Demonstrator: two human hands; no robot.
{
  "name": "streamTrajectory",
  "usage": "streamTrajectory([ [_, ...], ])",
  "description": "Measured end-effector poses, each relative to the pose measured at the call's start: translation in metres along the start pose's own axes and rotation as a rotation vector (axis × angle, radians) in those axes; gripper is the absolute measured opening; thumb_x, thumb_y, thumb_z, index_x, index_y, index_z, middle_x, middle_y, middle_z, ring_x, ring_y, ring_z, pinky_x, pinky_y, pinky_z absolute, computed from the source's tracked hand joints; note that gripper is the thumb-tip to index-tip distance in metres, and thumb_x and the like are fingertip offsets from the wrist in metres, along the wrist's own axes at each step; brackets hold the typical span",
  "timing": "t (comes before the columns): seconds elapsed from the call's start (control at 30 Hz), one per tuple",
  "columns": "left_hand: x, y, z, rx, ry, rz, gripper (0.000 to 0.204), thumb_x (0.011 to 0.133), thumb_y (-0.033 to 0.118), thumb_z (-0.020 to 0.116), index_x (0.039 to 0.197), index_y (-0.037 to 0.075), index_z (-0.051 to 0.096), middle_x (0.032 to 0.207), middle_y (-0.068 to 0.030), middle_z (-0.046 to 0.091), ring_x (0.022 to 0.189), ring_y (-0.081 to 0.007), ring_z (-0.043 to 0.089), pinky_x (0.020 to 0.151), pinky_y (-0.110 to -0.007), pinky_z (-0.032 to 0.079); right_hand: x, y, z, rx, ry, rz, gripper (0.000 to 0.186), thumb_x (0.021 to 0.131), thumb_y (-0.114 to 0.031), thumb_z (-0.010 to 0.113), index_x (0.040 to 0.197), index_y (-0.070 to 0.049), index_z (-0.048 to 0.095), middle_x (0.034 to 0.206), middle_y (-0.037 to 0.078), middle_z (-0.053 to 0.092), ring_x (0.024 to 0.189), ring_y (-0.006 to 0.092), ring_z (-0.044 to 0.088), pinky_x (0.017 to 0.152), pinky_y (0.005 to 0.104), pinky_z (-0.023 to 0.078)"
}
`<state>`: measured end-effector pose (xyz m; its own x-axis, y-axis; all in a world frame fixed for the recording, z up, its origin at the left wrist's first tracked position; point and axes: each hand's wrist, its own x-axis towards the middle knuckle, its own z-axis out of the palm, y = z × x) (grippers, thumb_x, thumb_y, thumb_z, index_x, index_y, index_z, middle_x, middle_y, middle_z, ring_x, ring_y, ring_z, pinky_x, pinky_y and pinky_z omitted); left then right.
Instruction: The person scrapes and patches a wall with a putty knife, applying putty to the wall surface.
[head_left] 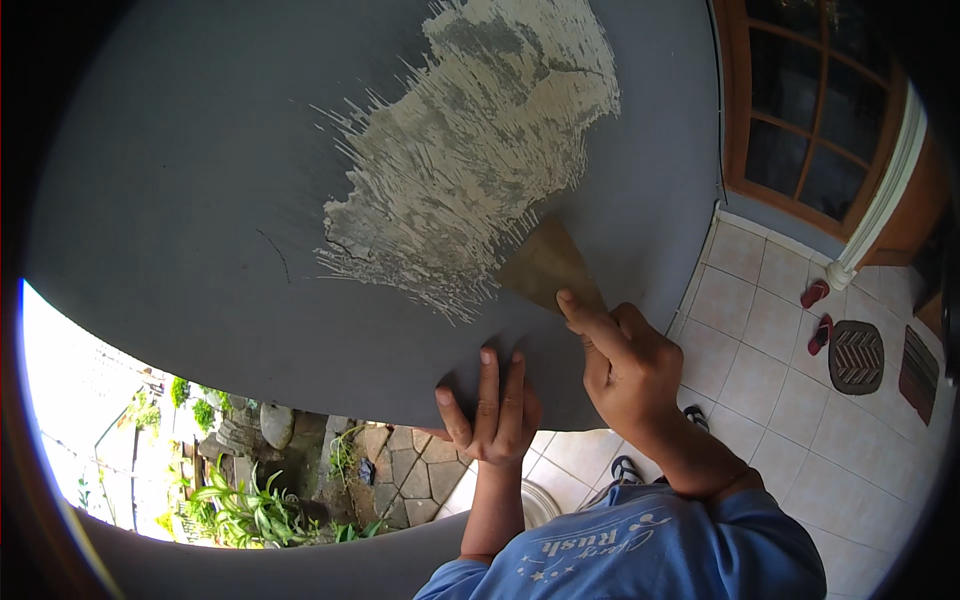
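My right hand [635, 365] grips a scraper [550, 268] with a wide, dull brown blade; the index finger stretches along it and the handle is hidden in the palm. The blade's edge lies at the lower right border of a rough, pale bare patch [470, 150] in the grey painted wall [200, 230]. Ragged streaks fringe the patch, and a thin crack crosses its upper part. Lower down and further left, my left hand [495, 415] rests on the wall near its lower edge, fingers stretched out and holding nothing.
A wooden-framed glass window or door [800, 120] stands at the right above a white tiled floor [745, 345]. Red sandals [818, 335] and a dark doormat [856, 357] lie there. At the lower left are green plants [255, 510], stone paving [410, 475] and a boulder [277, 425].
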<state>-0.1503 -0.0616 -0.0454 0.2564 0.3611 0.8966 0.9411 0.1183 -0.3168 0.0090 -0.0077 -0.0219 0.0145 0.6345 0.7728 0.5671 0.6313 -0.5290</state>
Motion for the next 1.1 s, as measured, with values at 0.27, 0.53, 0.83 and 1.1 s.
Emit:
streamTrajectory([
  [0.27,0.001,0.0,0.0,-0.001,0.001,-0.033,0.02,0.079,0.016,0.066,0.094,0.023,0.077,0.119,0.0021,0.067,0.14,-0.0394,0.026,0.115,-0.059,0.009,-0.003,-0.004,0.002,0.016,0.015,-0.053,0.047,0.079,-0.007,0.065,0.124,-0.022,0.064,0.064,0.002,0.047,0.046,0.0157,0.052,0.04,0.0296,0.043],
  [0.53,0.0,0.0,0.0,0.026,-0.006,0.002,0.018,0.08,0.019,0.064,0.092,0.025,0.076,0.119,0.0048,0.067,0.142,-0.0373,0.024,0.114,-0.062,0.005,0.014,-0.013,-0.004,0.037,0.021,-0.071,0.051,0.078,-0.002,0.062,0.125,-0.021,0.063,0.066,0.003,0.049,0.046,0.0162,0.052,0.04,0.03,0.044],
  [0.83,-0.004,0.001,0.002,-0.022,-0.033,-0.038,0.018,0.079,0.022,0.067,0.092,0.028,0.076,0.117,0.0116,0.067,0.142,-0.031,0.023,0.115,-0.061,0.004,0.038,-0.003,0.007,0.128,0.139,-0.037,0.049,0.08,-0.001,0.062,0.124,-0.022,0.063,0.064,0.005,0.048,0.046,0.0186,0.053,0.04,0.0325,0.044],
  [1.1,0.003,0.001,0.002,-0.015,0.008,-0.006,0.017,0.078,0.015,0.067,0.088,0.025,0.076,0.113,0.0074,0.069,0.141,-0.036,0.027,0.115,-0.059,0.005,0.01,-0.001,-0.012,-0.106,0.012,0.011,0.05,0.079,-0.006,0.063,0.125,-0.023,0.062,0.066,0.004,0.048,0.047,0.0187,0.054,0.04,0.0317,0.045],
])
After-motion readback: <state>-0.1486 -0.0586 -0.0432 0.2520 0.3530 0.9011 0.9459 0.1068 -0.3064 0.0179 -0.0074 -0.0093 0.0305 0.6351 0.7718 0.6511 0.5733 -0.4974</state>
